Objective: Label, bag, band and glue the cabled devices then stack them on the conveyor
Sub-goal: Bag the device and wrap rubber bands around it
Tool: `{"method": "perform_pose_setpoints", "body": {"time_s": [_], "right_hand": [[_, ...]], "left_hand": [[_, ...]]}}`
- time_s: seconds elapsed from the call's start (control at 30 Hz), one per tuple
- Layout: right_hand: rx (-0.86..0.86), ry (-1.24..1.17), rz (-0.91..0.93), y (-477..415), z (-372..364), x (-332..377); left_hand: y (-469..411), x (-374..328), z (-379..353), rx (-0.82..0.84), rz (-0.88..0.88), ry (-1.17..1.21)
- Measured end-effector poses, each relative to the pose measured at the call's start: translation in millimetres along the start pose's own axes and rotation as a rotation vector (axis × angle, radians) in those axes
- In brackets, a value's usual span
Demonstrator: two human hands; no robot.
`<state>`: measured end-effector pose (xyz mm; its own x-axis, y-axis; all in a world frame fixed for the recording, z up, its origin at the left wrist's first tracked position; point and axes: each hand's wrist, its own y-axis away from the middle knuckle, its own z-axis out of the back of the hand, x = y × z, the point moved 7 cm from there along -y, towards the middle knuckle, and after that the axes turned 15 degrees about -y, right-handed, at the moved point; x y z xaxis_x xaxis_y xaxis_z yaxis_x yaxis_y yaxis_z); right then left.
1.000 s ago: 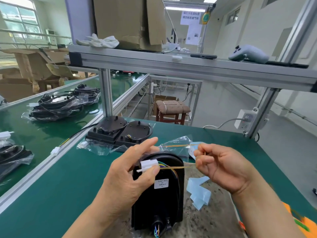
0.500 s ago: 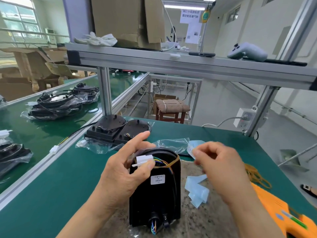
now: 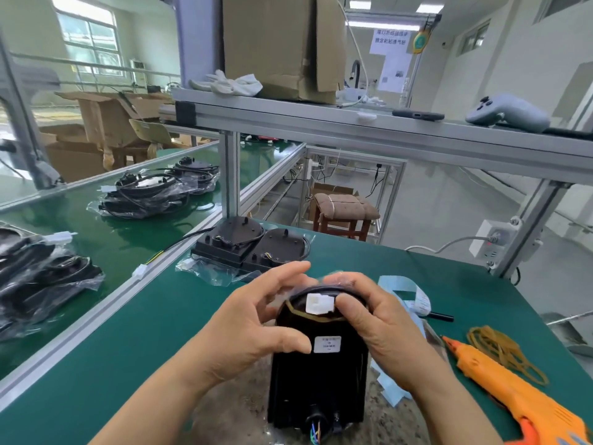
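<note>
A black cabled device (image 3: 317,377) stands upright on a speckled mat in front of me, with a white label (image 3: 326,344) on its face. A tan rubber band (image 3: 308,315) loops around its top, near a white connector (image 3: 316,304). My left hand (image 3: 253,326) grips the device's upper left side, thumb across the front. My right hand (image 3: 375,319) clasps the top right, thumb beside the connector. Coloured wires show at the base.
Two bare black devices (image 3: 250,247) lie ahead on plastic bags. Bagged devices (image 3: 150,194) are stacked on the green conveyor (image 3: 106,239) at left. At right lie an orange glue gun (image 3: 519,396), loose rubber bands (image 3: 503,348) and blue label backing (image 3: 404,290).
The rubber band, stretched out by my right hand a second ago, now sits around the device's top. My right hand has moved in onto the device; the connector is tucked against the top.
</note>
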<state>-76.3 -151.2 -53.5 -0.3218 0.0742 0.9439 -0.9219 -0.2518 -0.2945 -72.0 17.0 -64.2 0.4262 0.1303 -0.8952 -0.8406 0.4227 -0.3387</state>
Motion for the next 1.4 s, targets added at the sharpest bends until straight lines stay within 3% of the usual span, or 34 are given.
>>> {"method": "perform_pose_setpoints", "body": {"time_s": [0.2,0.33,0.5,0.7,1.17,1.4], "right_hand": [[-0.117,-0.142,0.027,4,6,-10],[-0.088,-0.104,-0.019,-4,-3,-16],[-0.116,-0.135,-0.018,-11,-5,-21],[-0.094,-0.179,-0.025,-10,-5,-23],[-0.131,-0.104,-0.008,-9,-2,-18],[-0.124,-0.099,-0.002,-7,-3,-10]], "left_hand": [[12,14,26,-0.091,0.016,-0.156],[27,-13,46,-0.422,-0.23,-0.576],[31,-41,23,-0.415,-0.552,-0.959],[16,-55,13,-0.306,-0.634,-1.278],[34,-32,10,-0.093,-0.51,-1.326],[24,-35,26,-0.287,-0.406,-1.201]]}}
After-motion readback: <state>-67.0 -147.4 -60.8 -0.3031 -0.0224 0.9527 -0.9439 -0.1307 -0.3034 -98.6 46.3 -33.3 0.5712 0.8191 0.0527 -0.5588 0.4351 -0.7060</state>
